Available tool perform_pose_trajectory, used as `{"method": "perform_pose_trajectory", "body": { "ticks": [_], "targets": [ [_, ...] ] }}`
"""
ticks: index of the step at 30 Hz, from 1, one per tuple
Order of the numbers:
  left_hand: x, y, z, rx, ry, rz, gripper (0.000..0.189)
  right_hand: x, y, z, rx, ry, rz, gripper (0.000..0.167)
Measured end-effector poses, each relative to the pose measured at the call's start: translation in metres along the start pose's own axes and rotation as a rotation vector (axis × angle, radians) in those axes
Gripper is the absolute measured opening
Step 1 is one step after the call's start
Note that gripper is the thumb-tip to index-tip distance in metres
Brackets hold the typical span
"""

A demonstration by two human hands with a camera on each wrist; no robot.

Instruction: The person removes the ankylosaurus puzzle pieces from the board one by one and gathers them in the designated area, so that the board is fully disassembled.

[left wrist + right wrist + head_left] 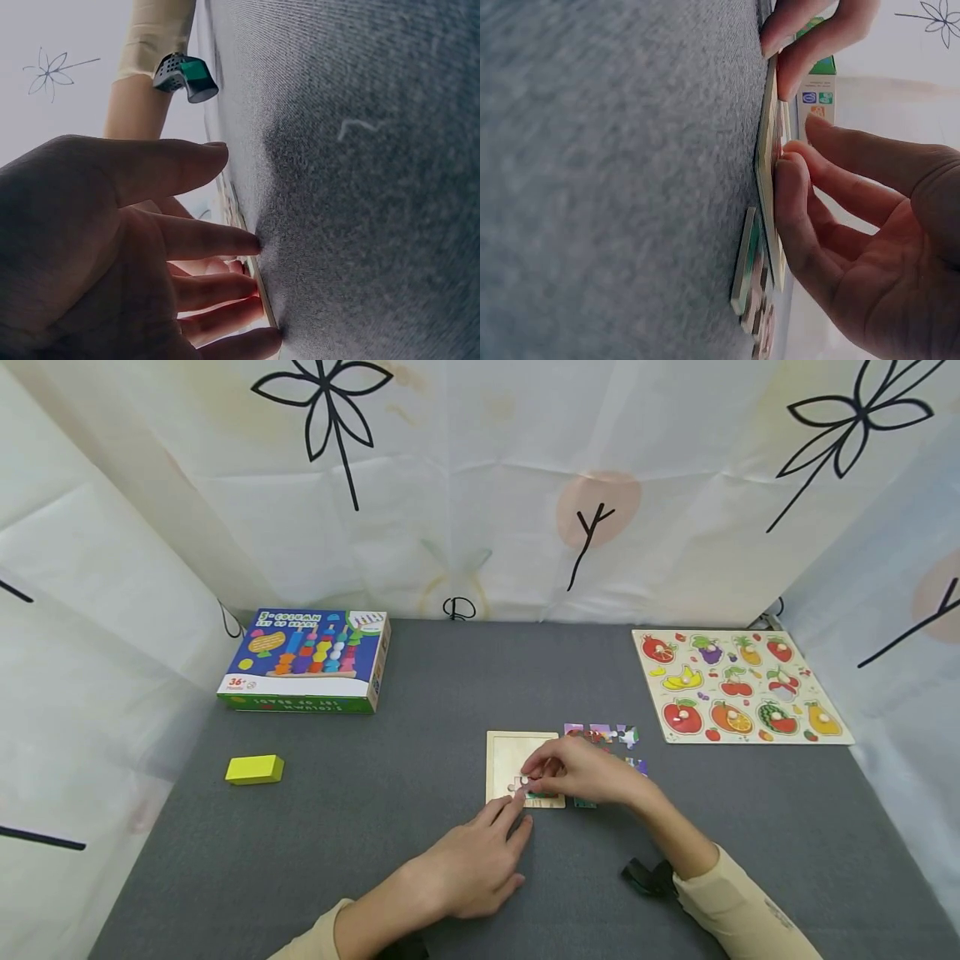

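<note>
A shallow wooden puzzle tray [504, 752] lies on the grey table, with a few jigsaw pieces in its near part. Over that part my right hand [588, 771] is bent, its fingertips and thumb pinching a puzzle piece, which they mostly hide. The right wrist view has the fingers of this hand [877, 247] low against the tray [766, 161]. At the tray's near left edge rests my left hand [472, 864], fingers extended and fingertips touching the rim. Beside the tray, to the right, lie several loose colourful puzzle pieces [600, 732], partly covered by the right hand.
A blue bead-set box [315, 647] stands at the back left, a yellow block [255, 769] in front of it. A fruit peg board [716, 689] lies at the back right. Patterned white cloth [495, 443] walls in the table [360, 793].
</note>
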State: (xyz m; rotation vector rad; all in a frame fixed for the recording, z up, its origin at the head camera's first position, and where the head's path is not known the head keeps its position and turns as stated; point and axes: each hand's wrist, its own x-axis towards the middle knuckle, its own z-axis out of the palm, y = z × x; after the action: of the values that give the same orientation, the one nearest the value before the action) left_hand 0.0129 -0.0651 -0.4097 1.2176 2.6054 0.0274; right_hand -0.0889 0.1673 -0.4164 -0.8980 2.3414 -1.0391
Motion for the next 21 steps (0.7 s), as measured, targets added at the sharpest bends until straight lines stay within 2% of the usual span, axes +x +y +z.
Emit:
{"method": "perform_pose_trajectory", "body": {
  "ticks": [6,12,21],
  "targets": [
    [0.0004,-0.0018,-0.0013,-0.009,0.004,0.004,0.063,0.0063,-0.0021,0.0017,0.023,-0.048,0.039,0.011],
    [0.0002,-0.0026,-0.0021,-0.043,0.011,0.0,0.062,0.0087,-0.001,0.0025,-0.001,-0.047,0.039,0.009],
    [-0.0006,-0.0019,-0.0034,0.002,0.01,0.018,0.063,0.0093,-0.0026,0.0026,0.008,-0.041,0.061,0.009]
  ]
}}
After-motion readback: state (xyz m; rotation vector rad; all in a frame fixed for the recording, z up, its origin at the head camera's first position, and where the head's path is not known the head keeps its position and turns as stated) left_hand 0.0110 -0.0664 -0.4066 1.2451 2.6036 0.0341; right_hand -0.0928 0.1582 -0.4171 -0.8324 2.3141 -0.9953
